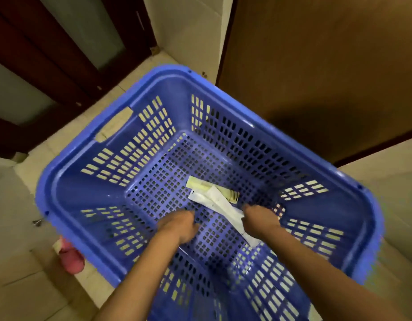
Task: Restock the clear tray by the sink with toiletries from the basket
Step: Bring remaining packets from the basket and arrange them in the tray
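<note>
The step in hand looked like the pick-up: both arms reached down into the basket point(68, 181), and nothing had yet left it for the tray. The tray and the sink were nowhere in sight, so the carry was all still to come.

The basket was by far the biggest thing there, a blue slatted plastic one standing on the pale tiled floor point(26, 269), with a brown door point(316, 66) beyond its far rim. It was close to empty. On its bottom, a little right of the middle, lay a few flat packets: a long white sachet point(220, 200) lying aslant, and under its far end a yellowish packet point(198, 184) with a striped end. What they held was too blurred to tell.

The right hand point(260, 220), near the basket's right wall, was curled with its grip narrow, touching or pinching the near part of the white sachet; I could not tell for sure that it held it. The left hand point(180, 224), nearer the basket's middle, was also curled, and whether it held anything I could not say.

Next, I judged, the flat packets would need pinching by an edge, since they lay flush on the holed bottom.

Outside the basket's left corner, something pink point(71, 259) sat on the floor.
</note>
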Action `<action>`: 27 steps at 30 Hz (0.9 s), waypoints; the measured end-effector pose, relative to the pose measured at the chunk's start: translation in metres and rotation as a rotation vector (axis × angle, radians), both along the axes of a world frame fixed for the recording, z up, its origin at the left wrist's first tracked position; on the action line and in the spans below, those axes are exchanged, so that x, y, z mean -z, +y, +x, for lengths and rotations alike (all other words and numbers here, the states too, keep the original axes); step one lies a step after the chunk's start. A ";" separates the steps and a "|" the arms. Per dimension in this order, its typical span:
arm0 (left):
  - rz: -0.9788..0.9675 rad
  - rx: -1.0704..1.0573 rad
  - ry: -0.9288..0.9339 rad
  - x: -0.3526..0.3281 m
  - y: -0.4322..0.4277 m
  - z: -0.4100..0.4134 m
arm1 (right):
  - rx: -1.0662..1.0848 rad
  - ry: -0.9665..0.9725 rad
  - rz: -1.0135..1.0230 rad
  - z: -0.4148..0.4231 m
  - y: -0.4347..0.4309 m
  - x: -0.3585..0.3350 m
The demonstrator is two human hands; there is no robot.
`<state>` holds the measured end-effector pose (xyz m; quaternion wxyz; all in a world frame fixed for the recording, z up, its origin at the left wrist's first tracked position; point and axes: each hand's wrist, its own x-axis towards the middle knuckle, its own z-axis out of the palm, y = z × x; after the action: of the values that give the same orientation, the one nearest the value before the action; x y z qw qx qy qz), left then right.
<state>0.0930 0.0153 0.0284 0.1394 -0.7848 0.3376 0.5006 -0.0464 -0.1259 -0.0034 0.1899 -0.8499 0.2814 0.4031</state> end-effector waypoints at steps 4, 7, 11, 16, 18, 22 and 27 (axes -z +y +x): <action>-0.036 -0.103 -0.057 0.037 -0.020 0.018 | 0.049 -0.008 -0.026 0.016 0.011 0.040; -0.085 -0.235 -0.167 0.063 -0.030 0.034 | 0.127 -0.045 -0.089 0.026 0.012 0.060; -0.039 -0.281 -0.210 0.093 -0.035 0.042 | 0.241 -0.072 -0.132 0.036 0.004 0.081; -0.091 -0.426 -0.216 0.121 -0.034 0.045 | 0.194 -0.112 -0.136 0.052 -0.011 0.099; -0.164 -0.568 -0.211 0.133 -0.034 0.045 | 0.195 -0.118 -0.107 0.060 -0.015 0.103; -0.257 -0.825 -0.216 0.146 -0.040 0.045 | 0.176 -0.094 -0.067 0.074 -0.015 0.107; -0.249 -0.970 -0.201 0.149 -0.046 0.046 | 0.189 -0.093 -0.042 0.075 -0.012 0.110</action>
<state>0.1389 -0.0309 -0.1210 -0.1716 -0.9061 -0.0235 0.3860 0.0283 -0.1382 -0.1132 0.2221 -0.8411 0.3597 0.3375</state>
